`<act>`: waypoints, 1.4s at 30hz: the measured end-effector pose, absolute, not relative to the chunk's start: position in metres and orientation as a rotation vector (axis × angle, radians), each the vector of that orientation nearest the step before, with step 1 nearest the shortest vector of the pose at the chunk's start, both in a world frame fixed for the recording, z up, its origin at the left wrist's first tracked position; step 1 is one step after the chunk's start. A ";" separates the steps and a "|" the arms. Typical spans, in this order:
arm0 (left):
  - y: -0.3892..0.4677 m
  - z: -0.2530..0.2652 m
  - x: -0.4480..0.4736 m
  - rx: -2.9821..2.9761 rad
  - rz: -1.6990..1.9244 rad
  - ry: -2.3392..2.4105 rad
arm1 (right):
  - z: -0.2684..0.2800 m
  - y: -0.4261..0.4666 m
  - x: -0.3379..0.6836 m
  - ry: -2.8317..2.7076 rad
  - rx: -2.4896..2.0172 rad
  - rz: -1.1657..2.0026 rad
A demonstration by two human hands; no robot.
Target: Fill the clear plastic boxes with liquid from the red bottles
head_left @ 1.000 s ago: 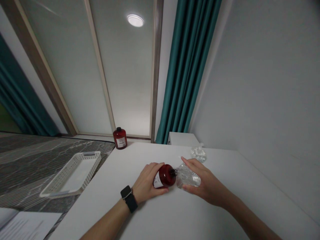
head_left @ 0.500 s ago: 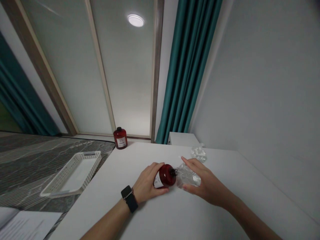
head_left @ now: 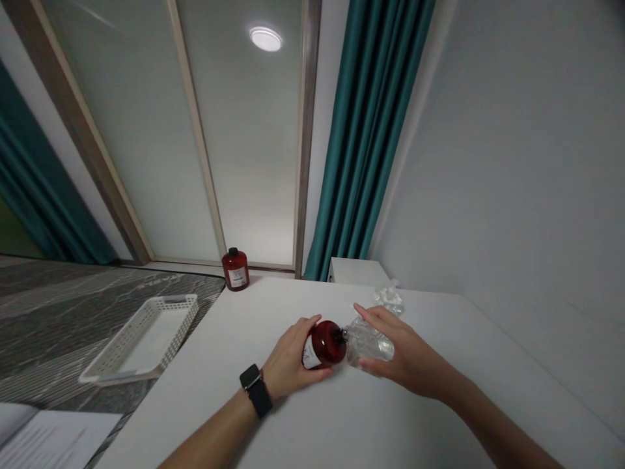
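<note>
My left hand (head_left: 293,358), a black watch on its wrist, is wrapped round a dark red bottle (head_left: 330,345) with a white label. The bottle leans over to the right, its dark neck towards my other hand. Between the thumb and fingers of my right hand (head_left: 400,352) is a crinkled clear plastic piece (head_left: 366,342); whether it is a bottle or a bag I cannot tell. Its left end meets the bottle's neck, and the exact contact is too small to make out. My right palm hides its far end.
A second red bottle (head_left: 235,270) with a black cap stands upright at the far left corner of the white table (head_left: 303,423). More crumpled clear plastic (head_left: 389,299) lies behind my right hand. Left of the table are a white basket (head_left: 141,342) and printed pages (head_left: 58,440).
Both hands, with the red bottle and the clear plastic, have shifted very slightly to the right. Their grips look the same.
</note>
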State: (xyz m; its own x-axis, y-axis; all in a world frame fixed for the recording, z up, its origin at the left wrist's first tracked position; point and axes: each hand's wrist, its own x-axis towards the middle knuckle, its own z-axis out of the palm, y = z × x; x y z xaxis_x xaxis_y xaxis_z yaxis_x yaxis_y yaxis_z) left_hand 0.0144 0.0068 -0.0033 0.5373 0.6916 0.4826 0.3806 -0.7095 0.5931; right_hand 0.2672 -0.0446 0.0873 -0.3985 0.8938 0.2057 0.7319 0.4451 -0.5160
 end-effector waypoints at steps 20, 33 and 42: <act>0.006 -0.004 0.017 2.304 1.043 0.827 | 0.096 -0.044 0.266 -2.253 -1.375 0.482; 0.003 0.001 0.018 2.255 1.019 0.822 | 0.096 -0.043 0.266 -2.266 -1.355 0.469; 0.003 0.001 0.019 2.255 1.055 0.822 | 0.099 -0.043 0.265 -2.262 -1.393 0.493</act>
